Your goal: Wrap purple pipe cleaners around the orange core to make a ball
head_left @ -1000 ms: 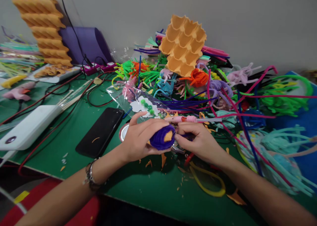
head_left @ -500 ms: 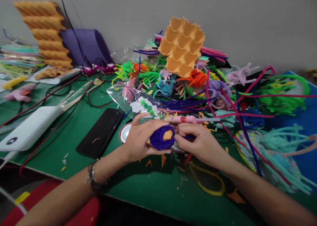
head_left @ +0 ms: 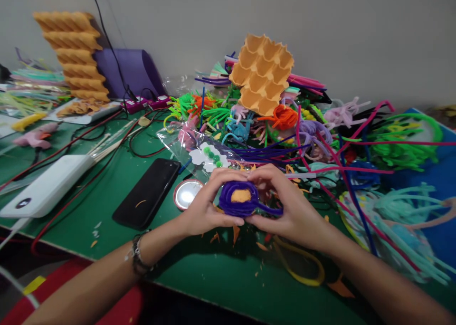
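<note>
Back of purple-and-orange coil (head_left: 241, 199) hidden, its tail (head_left: 271, 209) lost against right hand (head_left: 299, 213); left hand (head_left: 200, 213) and right both half-curled, gripping coil's sides over table (head_left: 199, 277), in from front edge.

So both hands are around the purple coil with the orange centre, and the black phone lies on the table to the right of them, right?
Not quite: the head view shows the black phone on the table to the left of the left hand and right hand, which are around the purple coil with the orange centre.
</note>
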### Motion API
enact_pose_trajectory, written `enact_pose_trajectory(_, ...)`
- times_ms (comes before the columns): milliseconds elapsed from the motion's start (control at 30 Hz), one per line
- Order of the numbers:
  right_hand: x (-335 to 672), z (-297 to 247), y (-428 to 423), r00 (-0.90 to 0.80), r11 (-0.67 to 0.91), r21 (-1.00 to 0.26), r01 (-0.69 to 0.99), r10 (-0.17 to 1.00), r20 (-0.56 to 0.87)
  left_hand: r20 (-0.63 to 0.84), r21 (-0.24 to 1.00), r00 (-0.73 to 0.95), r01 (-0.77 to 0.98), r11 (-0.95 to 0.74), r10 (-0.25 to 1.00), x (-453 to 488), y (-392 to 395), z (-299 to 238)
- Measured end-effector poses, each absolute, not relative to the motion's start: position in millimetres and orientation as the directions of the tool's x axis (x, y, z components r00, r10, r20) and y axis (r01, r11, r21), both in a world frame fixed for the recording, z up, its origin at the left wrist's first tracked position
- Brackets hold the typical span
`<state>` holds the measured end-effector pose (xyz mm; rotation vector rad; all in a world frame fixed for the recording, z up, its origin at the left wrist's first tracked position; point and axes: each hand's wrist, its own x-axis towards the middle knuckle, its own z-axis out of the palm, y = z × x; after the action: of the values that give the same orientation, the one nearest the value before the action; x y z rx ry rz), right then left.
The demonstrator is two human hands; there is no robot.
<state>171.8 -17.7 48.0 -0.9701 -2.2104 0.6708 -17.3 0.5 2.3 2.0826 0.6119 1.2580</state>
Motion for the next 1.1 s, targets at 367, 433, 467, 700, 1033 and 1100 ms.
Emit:
enact_pose_trajectory(367, 162, 40, -21, -0.483, 0.643, -0.622, 0.447, 0.758, 0.438, 0.539, 0.805, 0.426, -0.006, -0.593, 0.727, -15, -1, 0)
enact_pose_trajectory(433, 161, 39, -21, -0.466, 0.652, -0.611, 0.45, 0.755, 0.462, 0.528, 0.82, 0.426, -0.028, -0.572, 0.735, -15, -1, -1)
enact_pose_trajectory(467, 161, 39, -20, -0.461, 0.652, -0.603, 0.459, 0.755, 0.466, 0.519, 0.827, 0.43, -0.034, -0.561, 0.739, -15, -1, -1)
enact_pose_trajectory(700, 163, 34, -16, -0.463, 0.75, -0.445, 0.489, 0.655, 0.597, 0.484, 0.86, 0.463, -0.092, -0.503, 0.743, -13, -3, -4)
enact_pose_trajectory(1033, 163, 17, -18, -0.463, 0.825, -0.262, 0.5, 0.511, 0.725, 0.446, 0.89, 0.546, -0.191, -0.413, 0.709, -10, -8, -6)
enact_pose_trajectory(1100, 163, 16, -18, -0.475, 0.833, -0.235, 0.5, 0.491, 0.73, 0.462, 0.881, 0.55, -0.197, -0.43, 0.696, -9, -9, -5)
